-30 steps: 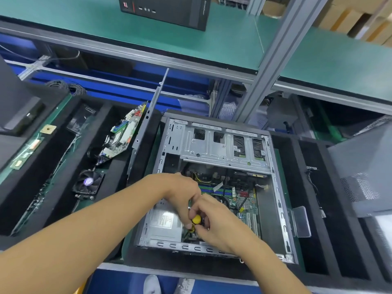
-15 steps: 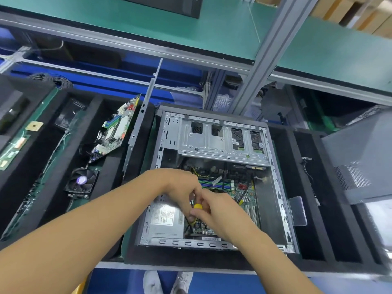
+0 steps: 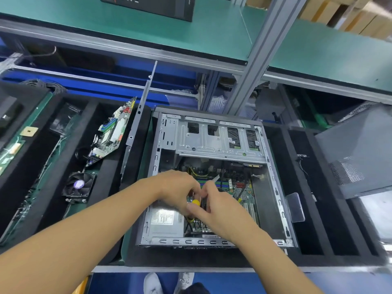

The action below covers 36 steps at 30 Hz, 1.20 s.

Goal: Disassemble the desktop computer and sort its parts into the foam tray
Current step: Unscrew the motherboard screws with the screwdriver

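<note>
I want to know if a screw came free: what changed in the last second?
Left hand and right hand edged slightly deeper into the computer case, both still gripping the yellow-handled screwdriver. Nothing let go; the fan and foam tray unchanged.

— How do the arms stand?
— I have both bare and stretched forward. My left arm (image 3: 84, 234) enters from the lower left and my right arm (image 3: 275, 257) from the lower right. They converge so that the grips touch each other.
— The left grip?
— The left grip (image 3: 176, 187) has its back upward and the fingers curled downward. Their tips meet the yellow handle (image 3: 196, 202); whether they pinch it, I cannot tell.
— And the right?
— The right grip (image 3: 220, 206) is turned a little inward. Its thumb (image 3: 192, 207) lies across the handle, under the yellow top, and the other fingers curl round it from the far side.
</note>
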{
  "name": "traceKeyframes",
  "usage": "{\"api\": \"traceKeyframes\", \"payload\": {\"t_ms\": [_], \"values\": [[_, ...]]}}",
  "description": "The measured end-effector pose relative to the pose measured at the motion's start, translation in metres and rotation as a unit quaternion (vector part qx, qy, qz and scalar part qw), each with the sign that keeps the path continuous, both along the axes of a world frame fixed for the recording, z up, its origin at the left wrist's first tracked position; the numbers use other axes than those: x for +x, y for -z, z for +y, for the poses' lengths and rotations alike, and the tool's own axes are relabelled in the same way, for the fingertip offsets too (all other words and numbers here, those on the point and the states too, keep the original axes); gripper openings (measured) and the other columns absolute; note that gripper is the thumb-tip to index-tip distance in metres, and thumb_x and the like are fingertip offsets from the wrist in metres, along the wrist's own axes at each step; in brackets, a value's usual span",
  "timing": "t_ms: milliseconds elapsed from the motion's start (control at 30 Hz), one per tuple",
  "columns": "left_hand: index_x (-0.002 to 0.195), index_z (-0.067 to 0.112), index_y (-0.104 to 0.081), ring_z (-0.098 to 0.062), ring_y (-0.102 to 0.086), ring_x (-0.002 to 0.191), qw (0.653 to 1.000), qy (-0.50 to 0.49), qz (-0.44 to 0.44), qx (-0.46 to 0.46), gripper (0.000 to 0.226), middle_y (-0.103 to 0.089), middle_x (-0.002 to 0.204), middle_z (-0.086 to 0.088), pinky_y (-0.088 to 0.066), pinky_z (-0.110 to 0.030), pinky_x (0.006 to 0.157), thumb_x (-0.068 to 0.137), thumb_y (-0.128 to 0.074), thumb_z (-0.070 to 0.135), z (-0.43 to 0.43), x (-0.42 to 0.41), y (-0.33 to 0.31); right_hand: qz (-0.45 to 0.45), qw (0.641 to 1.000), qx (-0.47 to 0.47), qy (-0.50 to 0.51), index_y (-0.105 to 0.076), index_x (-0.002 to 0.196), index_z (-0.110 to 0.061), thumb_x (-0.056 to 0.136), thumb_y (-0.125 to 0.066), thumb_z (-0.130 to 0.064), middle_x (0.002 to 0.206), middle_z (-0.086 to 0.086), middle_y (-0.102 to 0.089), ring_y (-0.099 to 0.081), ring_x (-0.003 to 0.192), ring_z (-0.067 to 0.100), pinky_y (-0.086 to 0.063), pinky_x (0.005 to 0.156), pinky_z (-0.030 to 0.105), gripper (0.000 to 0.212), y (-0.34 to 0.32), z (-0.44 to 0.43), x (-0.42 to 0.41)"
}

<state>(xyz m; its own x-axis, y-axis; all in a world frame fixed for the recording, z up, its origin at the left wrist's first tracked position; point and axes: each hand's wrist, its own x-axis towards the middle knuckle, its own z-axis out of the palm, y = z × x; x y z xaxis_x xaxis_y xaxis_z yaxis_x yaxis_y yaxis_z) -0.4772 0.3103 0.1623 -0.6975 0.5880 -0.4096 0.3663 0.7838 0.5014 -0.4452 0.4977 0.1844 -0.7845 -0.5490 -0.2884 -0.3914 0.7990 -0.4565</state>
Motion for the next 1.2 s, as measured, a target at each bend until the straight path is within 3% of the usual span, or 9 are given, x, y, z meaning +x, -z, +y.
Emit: {"api": "traceKeyframes", "payload": {"t_ms": [67,200,300,433,667,800,867,1033,1200], "values": [[0.089,0.044,-0.059,-0.005,-0.059,0.089,1.0,0.0,0.006,0.005,0.042,-0.064,0.091,0.021,-0.053,-0.038,0.078,0.056,-0.066,0.07,0.0,0.002,0.0,0.045,0.998,0.045,-0.019,-0.043,0.112,-0.03,0.09,-0.047,-0.065,0.085,-0.006,-0.058,-0.056,0.075,0.019,-0.037,0.058,0.034,0.041,0.004,-0.006,0.002],[0.099,0.042,-0.063,-0.004,-0.06,0.096,1.0,-0.003,-0.017,0.015,0.056,-0.064,0.1,0.025,-0.052,-0.036,0.082,0.053,-0.075,0.073,-0.001,0.001,-0.003,0.04,0.999,-0.002,-0.027,-0.04,0.098,-0.036,0.095,-0.056,-0.042,0.084,-0.012,-0.047,-0.049,0.078,0.016,-0.038,0.065,0.031,0.017,0.0,-0.007,-0.001],[0.092,0.038,-0.068,-0.001,-0.057,0.098,0.996,0.005,-0.067,0.054,0.037,-0.061,0.104,0.023,-0.051,-0.038,0.089,0.063,-0.079,0.057,-0.003,-0.002,-0.009,0.027,0.998,-0.016,-0.058,-0.049,0.102,-0.029,0.091,-0.057,-0.025,0.087,-0.012,-0.041,-0.047,0.079,0.016,-0.043,0.071,0.032,0.014,-0.003,-0.003,-0.004],[0.07,0.045,-0.061,-0.008,-0.062,0.09,0.996,-0.022,-0.078,0.048,0.016,-0.065,0.096,0.016,-0.054,-0.045,0.084,0.063,-0.073,0.037,0.001,-0.003,-0.008,-0.004,0.996,-0.027,-0.081,-0.055,0.105,-0.025,0.084,-0.051,-0.009,0.096,-0.01,-0.034,-0.042,0.084,0.017,-0.033,0.074,0.025,0.027,0.004,0.002,-0.001],[0.074,0.054,-0.057,0.0,-0.057,0.094,1.0,-0.02,-0.01,0.019,0.02,-0.058,0.101,0.033,-0.051,-0.034,0.079,0.056,-0.064,0.049,0.003,0.001,0.001,-0.017,0.996,-0.085,-0.027,-0.054,0.097,-0.026,0.093,-0.056,-0.025,0.1,-0.011,-0.037,-0.043,0.091,0.013,-0.038,0.079,0.022,0.005,0.01,0.002,0.008],[0.084,0.046,-0.058,-0.002,-0.057,0.082,1.0,-0.018,0.008,-0.001,0.03,-0.06,0.088,0.023,-0.051,-0.032,0.072,0.056,-0.062,0.056,0.006,0.002,0.003,0.006,0.994,-0.106,-0.013,-0.048,0.119,-0.033,0.097,-0.054,-0.024,0.106,-0.01,-0.039,-0.042,0.095,0.011,-0.036,0.078,0.022,0.024,0.012,0.0,0.016],[0.08,0.051,-0.053,-0.001,-0.056,0.078,0.999,-0.029,0.033,-0.004,0.028,-0.06,0.083,0.021,-0.051,-0.031,0.07,0.053,-0.059,0.056,0.006,0.003,0.003,0.006,0.995,-0.103,-0.003,-0.042,0.114,-0.029,0.096,-0.053,-0.026,0.106,-0.009,-0.04,-0.044,0.096,0.015,-0.038,0.076,0.026,0.021,0.009,0.0,0.012],[0.083,0.048,-0.055,-0.005,-0.059,0.082,0.998,-0.032,0.056,-0.016,0.035,-0.063,0.084,0.018,-0.054,-0.038,0.075,0.05,-0.059,0.059,0.006,0.005,0.006,0.084,0.995,0.05,0.007,-0.045,0.111,-0.023,0.095,-0.043,-0.058,0.089,-0.002,-0.057,-0.058,0.082,0.025,-0.038,0.059,0.034,0.038,0.008,-0.006,0.007],[0.094,0.051,-0.061,0.003,-0.057,0.091,0.998,-0.033,0.048,0.014,0.047,-0.062,0.093,0.031,-0.051,-0.029,0.08,0.053,-0.069,0.071,0.006,0.005,0.002,0.062,0.996,0.035,-0.05,-0.044,0.119,-0.018,0.1,-0.045,-0.031,0.108,0.007,-0.059,-0.057,0.092,0.03,-0.05,0.071,0.043,0.023,0.003,-0.009,0.005]]}}
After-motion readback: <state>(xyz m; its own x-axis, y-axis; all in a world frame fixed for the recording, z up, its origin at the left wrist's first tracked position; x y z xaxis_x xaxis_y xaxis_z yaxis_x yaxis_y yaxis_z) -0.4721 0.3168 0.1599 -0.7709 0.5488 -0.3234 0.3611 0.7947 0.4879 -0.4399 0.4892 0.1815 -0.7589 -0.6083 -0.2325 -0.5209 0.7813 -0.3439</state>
